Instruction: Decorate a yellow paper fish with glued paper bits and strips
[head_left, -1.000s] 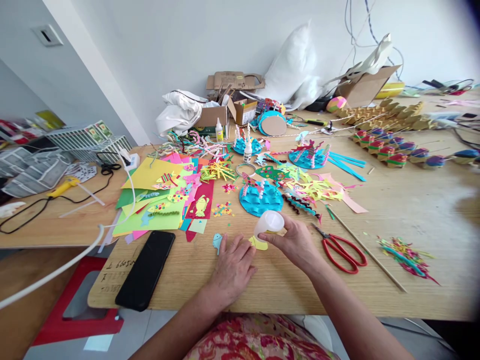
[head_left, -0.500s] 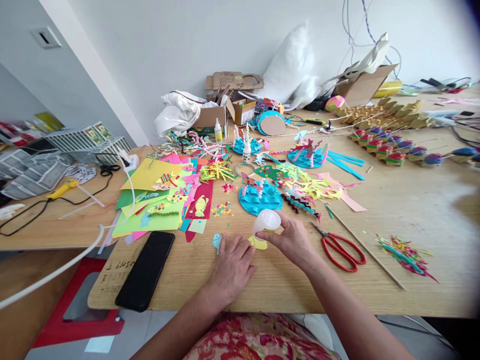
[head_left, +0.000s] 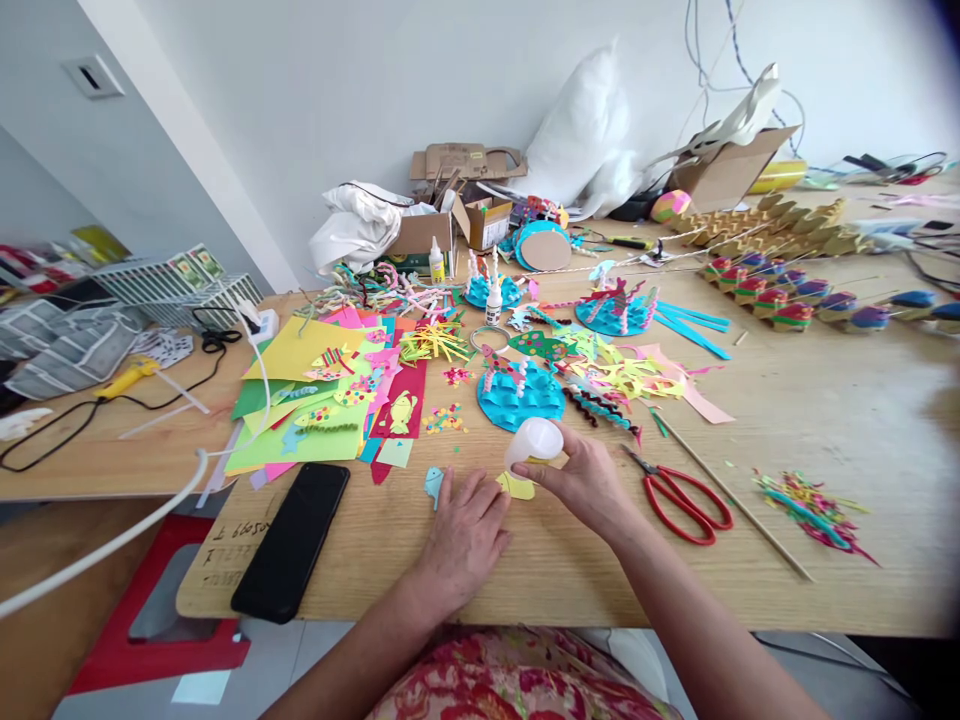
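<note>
My right hand [head_left: 592,478] is closed round a white translucent glue bottle [head_left: 538,441], its base tipped up toward me and its nozzle hidden. Just under the bottle lies a yellow paper cutout [head_left: 517,487], partly covered. My left hand [head_left: 466,540] lies flat with fingers stretched out, the fingertips at the cutout's left edge. Beside the left fingers is a small blue paper fish [head_left: 433,485]. Beyond both hands stands a round blue base [head_left: 520,398] with a spotted paper fish and twisted stems on it. Red-handled scissors [head_left: 686,503] lie right of my right hand.
A black phone [head_left: 291,542] lies at the front left, below stacked coloured paper [head_left: 300,345]. A wooden stick [head_left: 739,500] and a heap of coloured scraps [head_left: 810,510] lie to the right. Farther back are another glue bottle [head_left: 493,302], pipe cleaners [head_left: 397,290] and cardboard boxes [head_left: 424,235].
Almost nothing differs. Both hands and the tilted glue bottle keep their places over the table; the view has shifted only very slightly.
</note>
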